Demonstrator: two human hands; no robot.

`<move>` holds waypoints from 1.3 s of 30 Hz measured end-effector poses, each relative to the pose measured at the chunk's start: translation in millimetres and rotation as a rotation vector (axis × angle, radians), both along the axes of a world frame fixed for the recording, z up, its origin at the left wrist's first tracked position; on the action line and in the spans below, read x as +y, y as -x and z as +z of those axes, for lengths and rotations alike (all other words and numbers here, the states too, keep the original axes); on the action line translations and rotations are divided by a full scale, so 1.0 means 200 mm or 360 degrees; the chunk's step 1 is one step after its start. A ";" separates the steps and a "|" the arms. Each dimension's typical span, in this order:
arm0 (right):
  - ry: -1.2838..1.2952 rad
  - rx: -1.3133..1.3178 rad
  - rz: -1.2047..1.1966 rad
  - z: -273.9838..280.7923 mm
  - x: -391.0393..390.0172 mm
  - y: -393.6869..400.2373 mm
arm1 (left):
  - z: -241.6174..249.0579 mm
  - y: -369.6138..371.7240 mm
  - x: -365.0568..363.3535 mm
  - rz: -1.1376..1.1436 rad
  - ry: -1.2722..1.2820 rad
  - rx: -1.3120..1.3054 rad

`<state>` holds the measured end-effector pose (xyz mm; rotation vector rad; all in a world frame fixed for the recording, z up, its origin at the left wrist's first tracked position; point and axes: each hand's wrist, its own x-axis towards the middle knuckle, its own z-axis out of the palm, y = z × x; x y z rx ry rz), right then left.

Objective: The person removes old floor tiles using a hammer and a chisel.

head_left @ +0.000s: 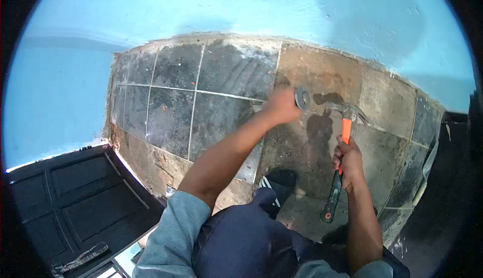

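Note:
My right hand (348, 160) is wrapped round the orange shaft of a claw hammer (346, 126), its metal head up and its black grip hanging below my fist. Closed, my left hand (282, 106) holds a chisel with a round grey guard (302, 98) showing at the thumb side; its blade is hidden behind the hand. Left of that hand lies the edge of the dark floor tiles (221, 112). Beneath the hammer and to its right, the brownish floor (317, 72) is dusty and worn.
A light blue wall (226, 6) borders the floor at the back and left. At lower left stands a dark panelled door (80, 192). My foot in a dark striped slipper (282, 185) is on the floor between my arms. A dark area (448, 187) lies along the right.

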<state>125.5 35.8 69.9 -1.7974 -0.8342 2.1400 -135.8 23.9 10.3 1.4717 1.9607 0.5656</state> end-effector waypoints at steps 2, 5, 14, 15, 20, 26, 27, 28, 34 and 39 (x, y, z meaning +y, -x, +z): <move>-0.0038 -0.0012 -0.0034 0.07 0.03 0.02 | 0.00 0.00 0.00 -0.0052 0.0008 0.0020; -0.0284 -0.0031 -0.0080 0.15 0.07 0.03 | -0.06 0.01 -0.01 -0.0086 -0.0082 0.0006; -0.0972 -0.0106 -0.0315 0.35 0.13 0.07 | -0.06 0.09 0.06 0.0012 -0.0078 -0.0155; -0.1007 -0.0196 -0.0188 0.23 0.08 0.07 | -0.05 0.09 0.06 -0.0050 -0.0063 -0.0148; -0.1121 -0.0432 0.0792 0.12 0.08 0.14 | 0.06 0.05 0.07 -0.0107 0.0111 -0.0209; -0.1260 -0.0298 0.0110 0.51 0.36 0.03 | 0.00 0.09 0.05 -0.0066 0.0004 -0.0138; -0.1470 -0.0292 -0.0074 0.56 0.42 -0.01 | 0.00 0.09 0.04 -0.0066 -0.0020 -0.0150; -0.1675 -0.0285 -0.0266 0.61 0.46 -0.03 | 0.00 0.09 0.04 -0.0070 -0.0043 -0.0161; -0.1692 -0.0651 -0.0278 0.33 0.21 0.06 | 0.00 0.11 0.05 -0.0096 0.0104 -0.0205; -0.0975 -0.0523 0.0771 -0.08 0.01 0.07 | 0.07 0.10 0.07 -0.0044 0.0013 -0.0225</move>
